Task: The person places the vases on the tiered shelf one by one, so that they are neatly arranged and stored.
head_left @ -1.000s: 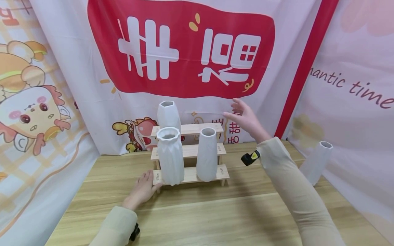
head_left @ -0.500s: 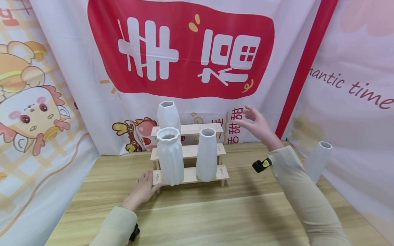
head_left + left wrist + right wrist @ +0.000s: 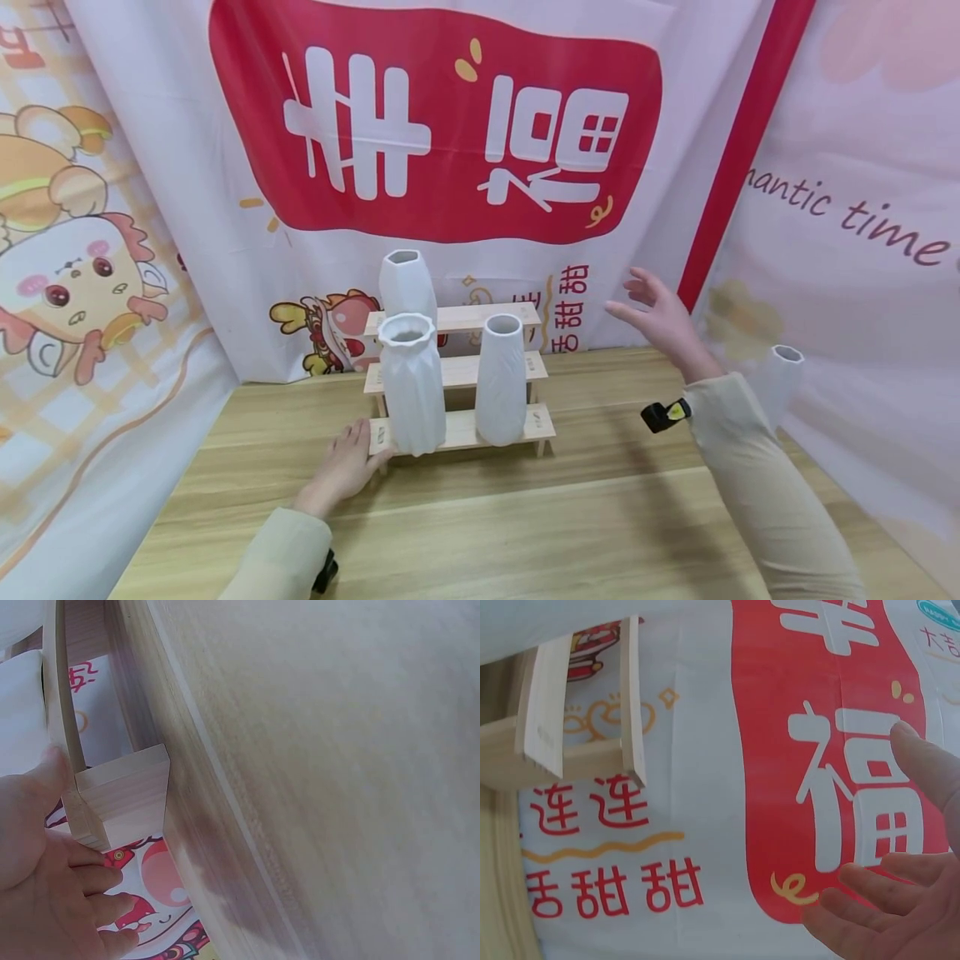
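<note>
A three-step wooden display stand [image 3: 460,427] stands on the table. My left hand [image 3: 341,471] holds the left end of its lowest step, the end board [image 3: 131,787] lying between thumb and fingers. Two white vases stand on that step: a fluted vase [image 3: 412,400] with a scalloped rim at left and a smooth-mouthed tapered vase [image 3: 502,387] at right. Behind the fluted one, a faceted white vase [image 3: 407,287] stands at the top step's left end. My right hand [image 3: 663,325] is raised with nothing in it, right of the stand, its fingers spread in the right wrist view.
Another white vase [image 3: 780,375] stands at the table's right side, partly hidden behind my right sleeve [image 3: 772,492]. A printed cloth [image 3: 465,125] hangs directly behind the stand, and more cloth walls close both sides of the wooden table [image 3: 480,533].
My right hand has moved right and slightly down, away from the stand and toward the vase at the right. The left hand keeps its place on the stand.
</note>
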Motion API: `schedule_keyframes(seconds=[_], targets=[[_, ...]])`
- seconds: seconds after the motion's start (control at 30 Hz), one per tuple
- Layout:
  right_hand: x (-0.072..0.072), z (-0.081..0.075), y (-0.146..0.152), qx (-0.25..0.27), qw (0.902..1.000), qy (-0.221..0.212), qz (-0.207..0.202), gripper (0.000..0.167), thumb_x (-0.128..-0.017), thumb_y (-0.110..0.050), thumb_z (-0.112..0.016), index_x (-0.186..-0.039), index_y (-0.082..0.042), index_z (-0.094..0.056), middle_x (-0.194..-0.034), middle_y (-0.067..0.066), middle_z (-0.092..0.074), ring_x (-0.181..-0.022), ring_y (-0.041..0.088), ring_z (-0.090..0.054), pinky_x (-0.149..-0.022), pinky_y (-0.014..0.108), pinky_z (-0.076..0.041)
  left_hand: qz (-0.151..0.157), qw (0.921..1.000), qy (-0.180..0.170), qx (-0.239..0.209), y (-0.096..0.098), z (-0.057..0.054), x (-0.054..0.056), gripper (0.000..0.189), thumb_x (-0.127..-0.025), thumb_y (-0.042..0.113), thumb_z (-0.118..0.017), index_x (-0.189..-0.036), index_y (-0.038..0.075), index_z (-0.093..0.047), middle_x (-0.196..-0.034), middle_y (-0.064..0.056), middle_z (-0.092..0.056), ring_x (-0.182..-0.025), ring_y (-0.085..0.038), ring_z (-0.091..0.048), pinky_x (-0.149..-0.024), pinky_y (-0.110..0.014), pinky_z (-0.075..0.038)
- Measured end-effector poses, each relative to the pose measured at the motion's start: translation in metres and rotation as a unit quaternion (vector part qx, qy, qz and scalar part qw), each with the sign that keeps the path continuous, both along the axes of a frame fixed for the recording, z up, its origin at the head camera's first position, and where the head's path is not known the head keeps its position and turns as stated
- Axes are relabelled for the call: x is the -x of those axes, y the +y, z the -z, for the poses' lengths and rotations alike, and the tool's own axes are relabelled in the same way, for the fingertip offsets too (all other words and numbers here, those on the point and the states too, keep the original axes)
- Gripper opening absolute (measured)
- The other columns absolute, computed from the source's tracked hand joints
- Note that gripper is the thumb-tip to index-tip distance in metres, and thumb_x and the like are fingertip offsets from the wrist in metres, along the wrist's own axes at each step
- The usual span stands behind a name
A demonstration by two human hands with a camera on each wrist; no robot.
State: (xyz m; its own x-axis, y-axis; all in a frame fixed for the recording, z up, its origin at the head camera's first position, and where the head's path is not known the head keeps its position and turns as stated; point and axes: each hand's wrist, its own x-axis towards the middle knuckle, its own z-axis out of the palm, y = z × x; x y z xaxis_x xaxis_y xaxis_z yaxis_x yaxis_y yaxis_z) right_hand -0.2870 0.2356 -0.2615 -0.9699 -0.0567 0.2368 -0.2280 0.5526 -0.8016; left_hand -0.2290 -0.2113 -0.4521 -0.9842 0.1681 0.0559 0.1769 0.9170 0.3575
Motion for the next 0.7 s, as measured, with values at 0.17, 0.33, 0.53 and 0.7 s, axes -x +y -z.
schedule_keyframes(seconds=[0.17,0.33,0.53,0.7], targets=[[-0.001,0.004,0.016,-0.001,0.9999,0.016,0.008,0.092,-0.078,-0.052,-0.066,-0.148,-0.014,-0.018,-0.142,0.016,-0.034,-0.128,0.033,-0.032,-0.096,0.053,-0.037,0.000,1.0000,-0.002,-0.003,0.001,-0.002,-0.002,0.073,-0.096,0.034,-0.048,-0.135,-0.020,-0.019,-0.138,-0.038,-0.021,-0.126,-0.052,-0.020,-0.101,-0.062,-0.014],[-0.004,0.007,0.031,0.008,0.9996,0.023,0.013,0.088,-0.082,-0.047,-0.065,-0.147,-0.011,-0.018,-0.141,0.019,-0.034,-0.128,0.036,-0.031,-0.096,0.054,-0.035,0.000,0.9999,-0.008,-0.006,0.001,-0.004,-0.003,0.073,-0.096,0.033,-0.048,-0.135,-0.020,-0.019,-0.139,-0.038,-0.020,-0.127,-0.053,-0.019,-0.102,-0.062,-0.013],[-0.010,0.009,0.044,0.002,0.9997,0.014,0.022,0.090,-0.082,-0.049,-0.063,-0.148,-0.010,-0.015,-0.141,0.020,-0.033,-0.128,0.038,-0.029,-0.097,0.056,-0.033,0.000,1.0000,-0.006,-0.004,0.001,-0.004,-0.003,0.072,-0.096,0.033,-0.048,-0.135,-0.020,-0.019,-0.139,-0.038,-0.021,-0.127,-0.052,-0.019,-0.102,-0.062,-0.013],[-0.012,0.013,0.055,0.007,0.9995,0.014,0.027,0.087,-0.084,-0.047,-0.061,-0.148,-0.009,-0.015,-0.140,0.021,-0.033,-0.128,0.039,-0.029,-0.097,0.056,-0.033,0.001,1.0000,-0.006,-0.002,0.001,-0.004,-0.003,0.072,-0.096,0.033,-0.048,-0.135,-0.020,-0.019,-0.139,-0.038,-0.021,-0.126,-0.052,-0.019,-0.102,-0.062,-0.013]])
